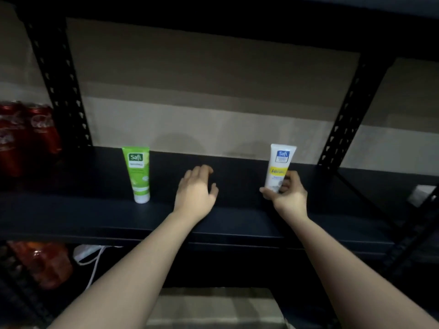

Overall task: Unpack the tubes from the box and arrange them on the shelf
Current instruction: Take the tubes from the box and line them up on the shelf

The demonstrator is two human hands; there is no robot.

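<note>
A stockroom or small shop's storage corner — dim, with a black slotted-steel rack (59, 74) against a bare beige wall (202, 91). Red soda cans (28, 131) fill the neighbouring bay, and branded cosmetic tubes (139, 174) stand on the dark shelf (95, 217) — goods kept as stock.

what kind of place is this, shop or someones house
Probably a storeroom or the stock area of a small shop, though a home store can't be ruled out. The black slotted metal shelf holds retail goods: a green tube, a white tube in the right hand, and red cans alongside.
</note>
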